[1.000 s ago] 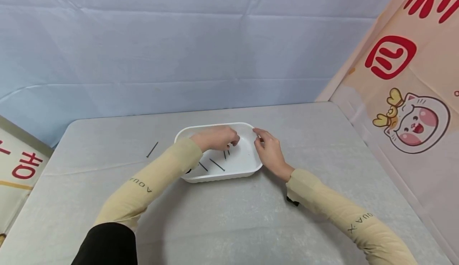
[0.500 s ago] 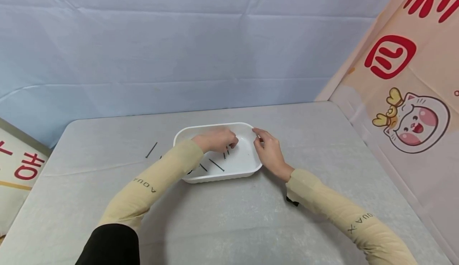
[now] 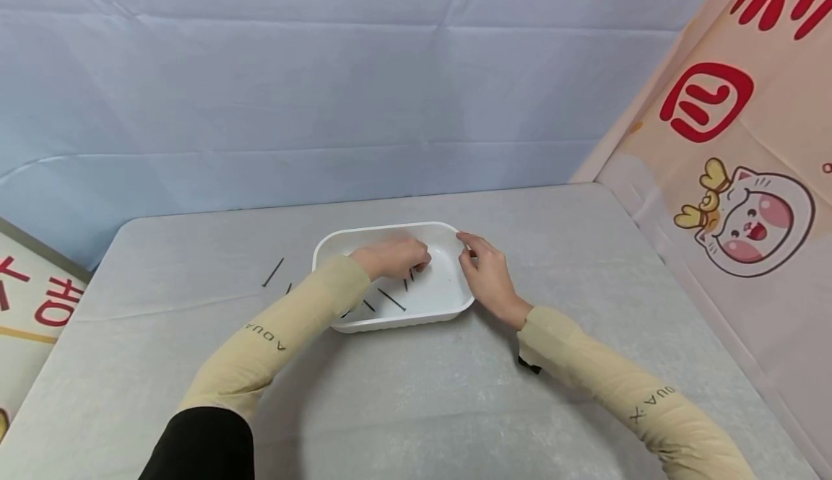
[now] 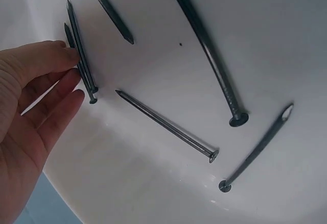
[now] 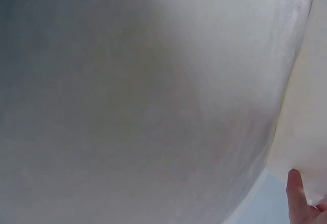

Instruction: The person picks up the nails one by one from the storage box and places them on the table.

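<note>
A shallow white plastic tray (image 3: 448, 299) sits on the table with several dark iron nails inside it. My left hand (image 3: 394, 256) reaches down into the tray. In the left wrist view, its thumb and fingertips pinch a nail (image 4: 87, 87), and a second nail (image 4: 77, 35) lies close alongside. Other nails spread across the tray bottom, among them a long nail (image 4: 212, 55), a nail (image 4: 163, 124) and a nail (image 4: 258, 150). At the tray's right end, my right hand (image 3: 490, 278) holds the rim; in the right wrist view one straight finger (image 5: 295, 188) touches the wall.
Left of the tray, one nail (image 3: 273, 272) lies on the grey cloth-covered table (image 3: 403, 393), and another nail (image 3: 289, 288) is partly hidden by the left sleeve. A pale blue cloth (image 3: 292, 105) hangs behind the table, a printed banner (image 3: 734, 213) at the right.
My left hand has sunk slightly nearer the tray bottom, covering more of the nails beneath it. The right hand stays at the rim, and the tray has barely shifted.
</note>
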`<state>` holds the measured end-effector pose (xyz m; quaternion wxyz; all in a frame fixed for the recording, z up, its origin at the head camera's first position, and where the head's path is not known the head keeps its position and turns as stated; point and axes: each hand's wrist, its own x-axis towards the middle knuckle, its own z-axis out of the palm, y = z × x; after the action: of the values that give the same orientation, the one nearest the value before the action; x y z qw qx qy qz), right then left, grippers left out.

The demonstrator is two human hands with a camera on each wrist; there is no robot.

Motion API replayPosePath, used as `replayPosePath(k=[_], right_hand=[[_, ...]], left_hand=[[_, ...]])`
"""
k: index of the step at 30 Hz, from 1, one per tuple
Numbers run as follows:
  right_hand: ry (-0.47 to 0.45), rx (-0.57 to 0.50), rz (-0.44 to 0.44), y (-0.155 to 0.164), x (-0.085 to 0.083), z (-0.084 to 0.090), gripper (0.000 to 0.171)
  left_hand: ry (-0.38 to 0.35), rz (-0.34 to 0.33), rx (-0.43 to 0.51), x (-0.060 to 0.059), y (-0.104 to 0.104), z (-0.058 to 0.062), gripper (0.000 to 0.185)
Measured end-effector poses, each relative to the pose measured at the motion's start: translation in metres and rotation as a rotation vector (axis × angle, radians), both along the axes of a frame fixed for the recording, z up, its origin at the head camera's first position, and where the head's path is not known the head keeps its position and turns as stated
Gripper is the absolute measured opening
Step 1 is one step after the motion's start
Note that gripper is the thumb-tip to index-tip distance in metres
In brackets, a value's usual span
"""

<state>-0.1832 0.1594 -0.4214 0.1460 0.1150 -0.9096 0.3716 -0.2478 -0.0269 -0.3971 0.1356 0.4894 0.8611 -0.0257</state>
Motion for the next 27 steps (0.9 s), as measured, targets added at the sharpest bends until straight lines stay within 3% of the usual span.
replayPosePath(k=[11, 27], right_hand=[[-0.001, -0.002, -0.004, -0.0007, 0.0005, 0.0002, 0.034], [0.005, -0.007, 0.002, -0.0003, -0.0001, -0.0006, 0.034]], left_hand=[[-0.004, 0.008, 0.016, 0.0016, 0.0004, -0.0001, 0.011], [-0.015, 0.025, -0.007, 0.0019, 0.0020, -0.0030, 0.016]])
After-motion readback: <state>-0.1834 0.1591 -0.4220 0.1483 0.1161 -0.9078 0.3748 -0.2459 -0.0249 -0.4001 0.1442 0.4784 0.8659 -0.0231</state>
